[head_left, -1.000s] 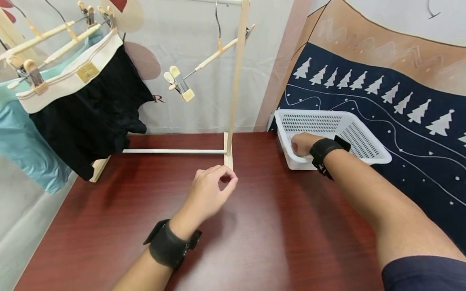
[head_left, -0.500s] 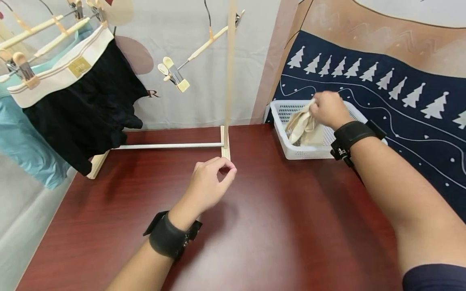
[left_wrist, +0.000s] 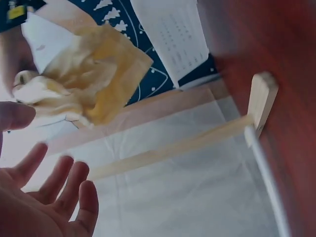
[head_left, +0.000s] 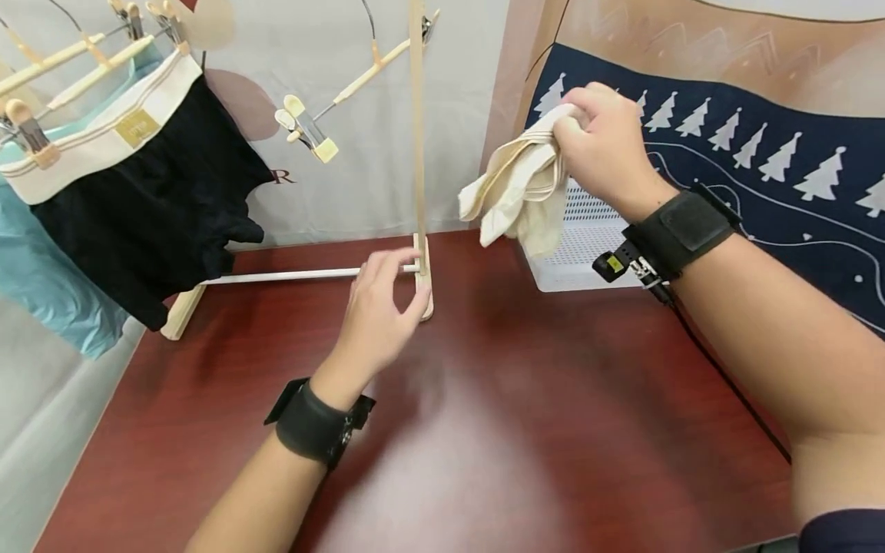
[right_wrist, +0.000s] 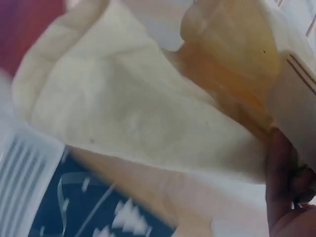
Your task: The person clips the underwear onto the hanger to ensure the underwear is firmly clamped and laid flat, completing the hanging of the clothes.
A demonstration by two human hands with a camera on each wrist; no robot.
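The right hand (head_left: 608,150) holds a bunched cream garment (head_left: 518,184) in a closed grip, lifted above the white basket (head_left: 588,253) beside the wooden rack post (head_left: 417,138). The garment droops with its long axis slanting down-left. The left hand (head_left: 380,315) hovers open over the counter (head_left: 484,430). Judging by this, the lift-out step is underway; next likely needs both hands spreading it for the empty clip hanger (head_left: 332,100).

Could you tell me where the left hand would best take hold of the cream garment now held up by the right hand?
Probably the striped waistband edge of the cream garment, approached from the left: the right hand bunches its right end, the rest hangs toward the open left hand.
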